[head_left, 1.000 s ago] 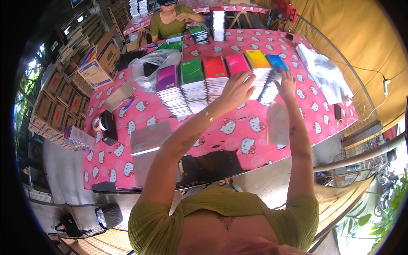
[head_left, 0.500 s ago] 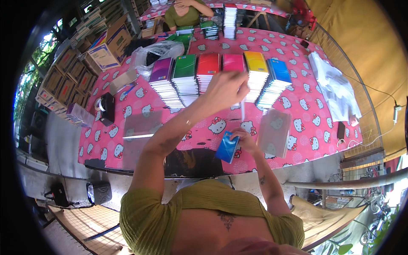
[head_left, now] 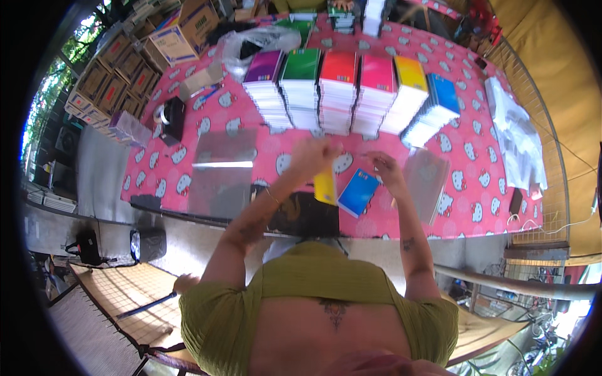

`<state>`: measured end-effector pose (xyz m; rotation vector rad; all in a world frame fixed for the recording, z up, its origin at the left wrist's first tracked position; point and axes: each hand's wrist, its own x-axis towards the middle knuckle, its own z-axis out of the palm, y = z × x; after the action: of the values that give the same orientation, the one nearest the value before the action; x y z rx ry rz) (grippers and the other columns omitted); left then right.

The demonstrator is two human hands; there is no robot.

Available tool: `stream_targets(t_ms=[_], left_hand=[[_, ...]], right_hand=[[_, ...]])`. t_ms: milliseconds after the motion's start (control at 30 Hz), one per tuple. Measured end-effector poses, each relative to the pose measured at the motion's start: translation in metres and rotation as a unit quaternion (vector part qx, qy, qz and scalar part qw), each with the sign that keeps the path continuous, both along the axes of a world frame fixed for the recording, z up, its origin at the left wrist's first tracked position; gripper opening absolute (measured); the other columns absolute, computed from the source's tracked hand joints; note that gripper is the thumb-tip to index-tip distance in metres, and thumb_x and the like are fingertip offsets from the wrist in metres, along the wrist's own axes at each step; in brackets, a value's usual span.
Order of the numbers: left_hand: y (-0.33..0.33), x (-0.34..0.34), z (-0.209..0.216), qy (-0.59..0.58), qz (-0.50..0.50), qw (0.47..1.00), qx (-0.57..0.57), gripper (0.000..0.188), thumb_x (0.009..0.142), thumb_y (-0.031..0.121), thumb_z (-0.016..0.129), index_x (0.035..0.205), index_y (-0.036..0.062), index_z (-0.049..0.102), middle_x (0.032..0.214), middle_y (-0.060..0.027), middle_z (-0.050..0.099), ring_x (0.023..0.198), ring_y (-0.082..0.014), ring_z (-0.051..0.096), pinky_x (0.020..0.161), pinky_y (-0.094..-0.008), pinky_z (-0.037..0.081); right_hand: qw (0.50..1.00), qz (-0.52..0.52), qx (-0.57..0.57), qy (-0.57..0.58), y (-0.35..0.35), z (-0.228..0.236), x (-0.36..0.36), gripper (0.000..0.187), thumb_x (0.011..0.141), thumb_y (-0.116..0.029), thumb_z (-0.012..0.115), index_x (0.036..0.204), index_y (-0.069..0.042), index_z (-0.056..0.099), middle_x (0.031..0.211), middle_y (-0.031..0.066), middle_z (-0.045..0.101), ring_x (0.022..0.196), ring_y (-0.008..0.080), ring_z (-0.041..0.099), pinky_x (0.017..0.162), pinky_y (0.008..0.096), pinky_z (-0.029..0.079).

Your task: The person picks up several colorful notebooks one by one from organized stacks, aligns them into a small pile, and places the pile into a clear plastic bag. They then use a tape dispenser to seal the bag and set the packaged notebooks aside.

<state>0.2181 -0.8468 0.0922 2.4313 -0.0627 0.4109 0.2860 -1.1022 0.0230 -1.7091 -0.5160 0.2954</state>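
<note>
My left hand (head_left: 311,158), smeared by motion, grips a small yellow notebook (head_left: 325,187) by its upper end. Beside it a blue spiral notebook (head_left: 358,193) lies tilted on the table. My right hand (head_left: 385,170) is just past that notebook's upper right corner, fingers stretched out and apart. Beyond the hands stands a row of tall notebook stacks: purple (head_left: 262,66), green (head_left: 301,63), red (head_left: 339,66), pink (head_left: 378,73), yellow (head_left: 411,73) and blue (head_left: 444,92).
Clear plastic sheets lie left (head_left: 221,182) and right (head_left: 426,185) on the pink patterned table cover (head_left: 483,210). A black tape dispenser (head_left: 170,122) is at left. White plastic bags (head_left: 514,128) lie at right. Cartons (head_left: 113,81) are piled beyond the left edge. Another person's hand (head_left: 342,5) shows at the far side.
My left hand has come back from the stacks with a yellow notebook. My right hand has let go of the blue notebook, which now lies on the table. The view has shifted.
</note>
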Motion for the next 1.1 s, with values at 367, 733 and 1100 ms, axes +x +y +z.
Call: stream_targets(t_ms=[367,733,1100], left_hand=[[0.062,-0.054,-0.003,-0.01,0.023,0.999,0.025,0.043,0.087,0.041,0.07,0.066,0.0039,0.062,0.052,-0.0092,0.059,0.048,-0.0274,0.061,0.048,-0.0386,0.047],[0.046,0.027,0.014,-0.28,0.06,0.954,0.086,0.044,0.084,0.025,0.071,0.122,0.004,0.062,0.107,-0.0153,0.067,0.091,-0.0335,0.066,0.078,-0.0454,0.054],[0.082,-0.031,0.141,-0.131,0.225,0.965,-0.019,0.024,0.094,0.012,0.062,0.117,0.0066,0.066,0.093,-0.0128,0.073,0.079,-0.0221,0.07,0.074,-0.0305,0.052]], right_hand=[[0.989,-0.041,-0.123,0.069,0.041,-0.01,-0.069,0.049,0.073,-0.016,0.083,0.11,-0.004,0.052,0.112,0.0181,0.061,0.102,0.0386,0.061,0.086,0.0454,0.05],[0.832,-0.23,-0.169,-0.476,0.111,0.087,0.006,0.063,0.079,-0.012,0.074,0.138,-0.009,0.051,0.146,0.0136,0.043,0.135,0.0336,0.042,0.108,0.05,0.035],[0.818,-0.154,-0.095,-0.546,0.122,0.132,0.021,0.028,0.079,-0.002,0.066,0.105,-0.011,0.069,0.108,0.0054,0.065,0.103,0.0243,0.06,0.093,0.0405,0.04]])
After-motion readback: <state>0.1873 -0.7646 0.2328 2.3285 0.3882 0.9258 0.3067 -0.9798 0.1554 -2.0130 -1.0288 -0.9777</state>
